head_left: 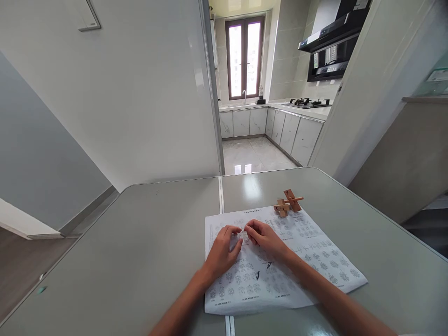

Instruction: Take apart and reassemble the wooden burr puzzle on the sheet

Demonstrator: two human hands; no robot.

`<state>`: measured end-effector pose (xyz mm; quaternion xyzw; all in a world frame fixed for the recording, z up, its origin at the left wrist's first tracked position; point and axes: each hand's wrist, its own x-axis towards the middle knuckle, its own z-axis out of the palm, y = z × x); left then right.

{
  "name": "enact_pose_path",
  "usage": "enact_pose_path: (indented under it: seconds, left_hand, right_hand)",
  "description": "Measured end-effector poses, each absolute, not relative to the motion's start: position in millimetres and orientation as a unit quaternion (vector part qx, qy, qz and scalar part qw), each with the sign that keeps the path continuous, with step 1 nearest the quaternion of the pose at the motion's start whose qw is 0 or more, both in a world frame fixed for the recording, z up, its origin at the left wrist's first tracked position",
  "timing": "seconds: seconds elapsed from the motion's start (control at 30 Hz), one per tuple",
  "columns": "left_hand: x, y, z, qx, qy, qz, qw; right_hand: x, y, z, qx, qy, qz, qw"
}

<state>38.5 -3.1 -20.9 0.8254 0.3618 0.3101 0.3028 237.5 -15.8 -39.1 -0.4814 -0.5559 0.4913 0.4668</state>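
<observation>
A large printed sheet (245, 289) lies on the table under both of my hands, covered in rows of small line diagrams. My left hand (222, 249) rests over the left part of the sheet, thumb and forefinger apart with a gap between them. Close beside it, my right hand (264, 239) has its fingers curled together in a pinch, the fingertips almost meeting those of the left. Whatever the right fingertips hold, if anything, is too small to make out. Brown wooden puzzle pieces (282, 208), partly joined, with a thin rod, sit at the sheet's far right edge.
The grey table (157, 242) has a pale seam down its middle. A small green object (41, 290) lies near its left edge. Beyond the far edge, a doorway opens on a kitchen with a gas hob (308, 103) and a window (245, 58).
</observation>
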Motion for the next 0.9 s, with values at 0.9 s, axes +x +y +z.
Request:
enact_pose_path:
  seconds: [0.9]
  left_hand:
    - [38.4,-3.6,-20.5,0.827,0.36,0.313,0.296]
  right_hand:
    - [236.2,-17.8,-34.5,-0.487,-0.559,0.485,0.464]
